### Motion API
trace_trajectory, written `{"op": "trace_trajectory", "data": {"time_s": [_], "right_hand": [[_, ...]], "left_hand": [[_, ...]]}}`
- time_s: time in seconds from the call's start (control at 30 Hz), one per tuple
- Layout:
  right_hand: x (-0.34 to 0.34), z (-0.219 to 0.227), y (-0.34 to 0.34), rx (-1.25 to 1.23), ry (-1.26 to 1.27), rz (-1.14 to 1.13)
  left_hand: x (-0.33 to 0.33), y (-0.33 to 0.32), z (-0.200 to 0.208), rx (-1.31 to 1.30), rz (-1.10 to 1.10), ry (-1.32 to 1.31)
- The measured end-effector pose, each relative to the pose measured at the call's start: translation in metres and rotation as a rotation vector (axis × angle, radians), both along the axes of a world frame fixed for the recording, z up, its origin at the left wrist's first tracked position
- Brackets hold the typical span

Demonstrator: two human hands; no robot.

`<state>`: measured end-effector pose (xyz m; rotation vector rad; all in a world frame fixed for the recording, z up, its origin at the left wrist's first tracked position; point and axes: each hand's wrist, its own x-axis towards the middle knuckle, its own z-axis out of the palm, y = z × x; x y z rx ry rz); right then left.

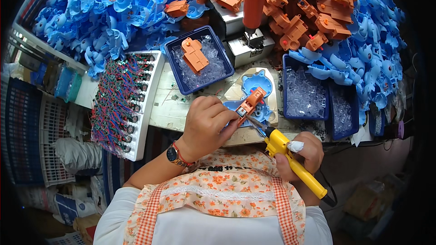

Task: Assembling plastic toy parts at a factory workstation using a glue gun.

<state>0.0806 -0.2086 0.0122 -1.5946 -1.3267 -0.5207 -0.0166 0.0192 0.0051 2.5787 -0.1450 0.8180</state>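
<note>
My left hand [206, 122] grips a small orange plastic housing [255, 97] between thumb and fingers, its open side facing up. The housing is over a blue plastic shell [257, 81] that lies in a beige fixture [273, 102]. In my right hand [310, 150] is a yellow gun-shaped soldering iron [305, 175], its fingers wrapped round the handle and one fingertip covered in white. The iron's metal tip points into the housing by my left fingertips. Whether the tip touches anything inside is too small to tell.
A white tray [147, 104] of wired parts stands at left. Blue bins [175, 66] hold clear plastic pieces, one with an orange housing [195, 55] on top. Blue shells [113, 4] and orange housings [334, 7] pile up behind. A red-orange tool [254, 0] hangs above a metal block [252, 50].
</note>
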Motion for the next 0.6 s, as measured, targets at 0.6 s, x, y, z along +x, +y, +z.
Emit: {"op": "trace_trajectory", "data": {"time_s": [0.6], "right_hand": [[-0.002, -0.006, -0.013, -0.003, 0.097, -0.027]], "left_hand": [[0.000, 0.017, 0.012, -0.204, 0.065, -0.125]]}}
